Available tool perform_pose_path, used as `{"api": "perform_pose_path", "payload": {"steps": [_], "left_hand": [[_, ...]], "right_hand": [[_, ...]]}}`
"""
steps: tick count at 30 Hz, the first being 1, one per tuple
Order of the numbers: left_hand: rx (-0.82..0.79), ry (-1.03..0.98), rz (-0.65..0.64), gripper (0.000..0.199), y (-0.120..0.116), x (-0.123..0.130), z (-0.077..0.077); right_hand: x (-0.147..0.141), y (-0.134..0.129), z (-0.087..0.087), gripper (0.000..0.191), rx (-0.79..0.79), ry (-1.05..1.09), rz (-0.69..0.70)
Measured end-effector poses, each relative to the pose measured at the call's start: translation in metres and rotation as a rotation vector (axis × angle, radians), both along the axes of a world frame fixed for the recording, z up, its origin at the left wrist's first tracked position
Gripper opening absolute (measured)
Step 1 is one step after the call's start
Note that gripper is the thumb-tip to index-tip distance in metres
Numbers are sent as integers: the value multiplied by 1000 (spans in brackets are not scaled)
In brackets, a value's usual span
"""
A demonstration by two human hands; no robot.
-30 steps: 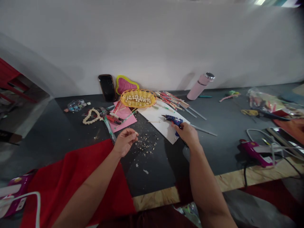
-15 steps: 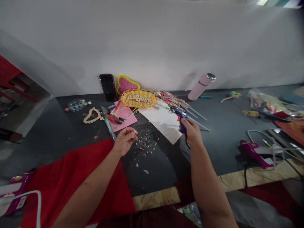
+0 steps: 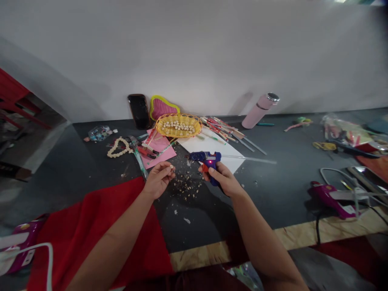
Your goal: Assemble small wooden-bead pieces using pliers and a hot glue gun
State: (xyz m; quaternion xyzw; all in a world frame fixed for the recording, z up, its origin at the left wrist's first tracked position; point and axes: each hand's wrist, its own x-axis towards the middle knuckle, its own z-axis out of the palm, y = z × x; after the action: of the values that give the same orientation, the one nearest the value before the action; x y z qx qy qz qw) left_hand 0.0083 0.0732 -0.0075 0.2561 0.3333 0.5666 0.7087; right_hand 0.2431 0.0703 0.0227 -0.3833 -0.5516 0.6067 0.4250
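My left hand [image 3: 159, 180] pinches a small pale wooden piece [image 3: 171, 166] between thumb and fingertips, over the left side of the grey table. In my right hand [image 3: 222, 178] is a blue hot glue gun [image 3: 209, 160] with an orange trigger and a lit red light. Its nozzle points left toward my left hand, apart from the small piece, and a clear glue stick [image 3: 257, 160] sticks out of its back. Small crumbs and bits [image 3: 188, 186] lie scattered below. A triangular frame of pale pieces [image 3: 119, 148] lies to the left.
A yellow basket [image 3: 178, 135] with small pale pieces stands behind, near a phone [image 3: 139, 111] and a pink bottle [image 3: 260, 111]. White paper [image 3: 224, 151], pink paper [image 3: 165, 151] and several sticks [image 3: 221, 127] lie around. A red cloth [image 3: 115, 206] covers the front left; purple power strips [image 3: 336, 200] are at the sides.
My right hand has lifted the glue gun off the white paper and brought it left, turning its nozzle toward my left hand. My left hand has hardly moved.
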Motion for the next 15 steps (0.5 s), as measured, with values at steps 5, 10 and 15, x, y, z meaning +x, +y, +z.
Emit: {"api": "perform_pose_path", "payload": {"steps": [5,10,15], "left_hand": [[-7,2,19,15,0,0,-2],[-25,-7,33,18,1,-1,-4],[-40,-11,33,18,2,-1,-4]], "right_hand": [[-6,-3,4,32,39,-40,148],[-10,-3,-6,29,48,-20,203],[-11,-3,-11,28,47,2,204]]}}
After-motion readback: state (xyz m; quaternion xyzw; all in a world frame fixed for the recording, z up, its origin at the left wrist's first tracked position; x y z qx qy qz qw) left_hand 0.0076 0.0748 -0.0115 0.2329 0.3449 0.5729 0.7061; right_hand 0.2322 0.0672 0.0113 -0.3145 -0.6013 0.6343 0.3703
